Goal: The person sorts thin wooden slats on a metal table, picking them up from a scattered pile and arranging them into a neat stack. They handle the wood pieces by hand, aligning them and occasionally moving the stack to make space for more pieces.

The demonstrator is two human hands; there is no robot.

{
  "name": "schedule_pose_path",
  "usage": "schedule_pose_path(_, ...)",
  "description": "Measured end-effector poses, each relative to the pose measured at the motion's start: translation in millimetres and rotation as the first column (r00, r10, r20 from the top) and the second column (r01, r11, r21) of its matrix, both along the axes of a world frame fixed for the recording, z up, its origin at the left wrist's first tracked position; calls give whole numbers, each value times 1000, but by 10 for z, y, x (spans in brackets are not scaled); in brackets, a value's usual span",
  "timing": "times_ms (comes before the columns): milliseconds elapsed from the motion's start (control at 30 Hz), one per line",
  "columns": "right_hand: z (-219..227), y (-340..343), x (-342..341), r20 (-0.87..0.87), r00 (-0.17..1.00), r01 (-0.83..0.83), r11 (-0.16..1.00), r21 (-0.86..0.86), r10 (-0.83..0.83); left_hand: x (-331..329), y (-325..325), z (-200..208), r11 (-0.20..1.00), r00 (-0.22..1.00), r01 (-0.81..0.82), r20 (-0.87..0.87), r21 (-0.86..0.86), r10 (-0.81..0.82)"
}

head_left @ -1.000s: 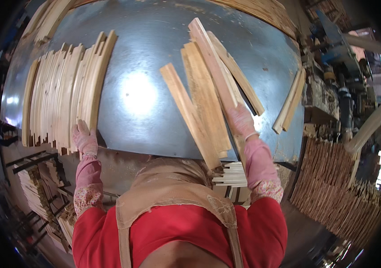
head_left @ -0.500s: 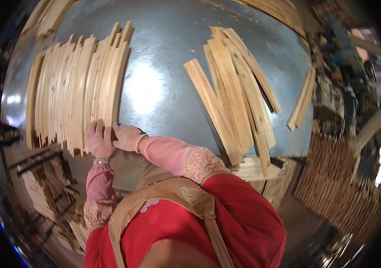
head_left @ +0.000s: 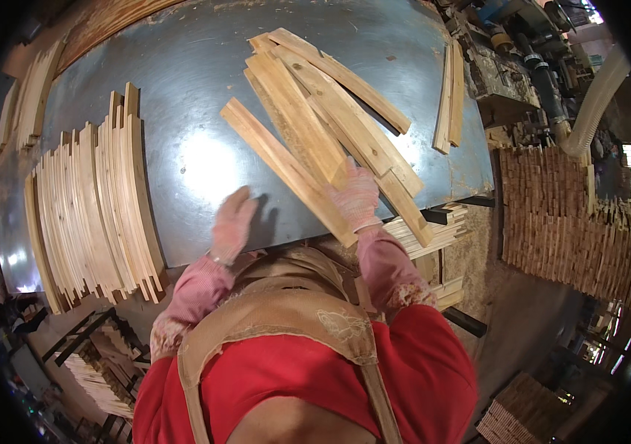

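My left hand [head_left: 233, 224], in a pale pink glove, hovers over the table near its front edge with fingers stretched out and nothing in them; its shadow falls beside it. My right hand [head_left: 357, 196], gloved alike, is closed on the near end of a wooden slat [head_left: 302, 122] in a loose, fanned pile. One separate slat [head_left: 278, 163] slants along the pile's left side, its near end beside my right wrist. Other slats [head_left: 345, 122] overlap on the right. The right fingertips are partly hidden against the wood.
A row of slats [head_left: 93, 200] stands side by side on the left of the metal table [head_left: 189, 81]. Two slats [head_left: 448, 96] lie at the right edge. More wood [head_left: 32, 103] lies far left. Stacked wood [head_left: 552, 214] and a ribbed hose [head_left: 600, 96] are beyond the right side.
Both hands have left the row of slats on the left. The right hand has moved across to the loose pile; the left has lifted and come rightward. The view has shifted right.
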State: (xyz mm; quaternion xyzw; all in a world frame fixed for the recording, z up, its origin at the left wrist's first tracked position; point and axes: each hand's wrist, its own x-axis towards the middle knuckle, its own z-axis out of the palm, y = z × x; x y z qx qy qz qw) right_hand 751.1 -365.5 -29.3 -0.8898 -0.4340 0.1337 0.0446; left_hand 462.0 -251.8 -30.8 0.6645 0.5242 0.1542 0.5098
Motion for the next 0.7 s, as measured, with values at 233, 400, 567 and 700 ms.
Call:
schedule_pose_path(233,236,-150,-535,-589,761,-159,959,236,271,981,-128,-362,625,739,-162,325,-764,589)
schedule_pose_path(400,-96,-216,-724,-149,899,-342,872,352,413,224,11,-453,775,787,-426,232,-467,572)
schedule_pose_path(567,-399,-185,-531,-180,966,-158,976,150,184,-1125,516,-162,948,447,-110,-837,299,316)
schedule_pose_path(700,-93,74,-623,-162,970,-164,979,119,182,-1961,469,-284,884,344,-13,-828,467,442)
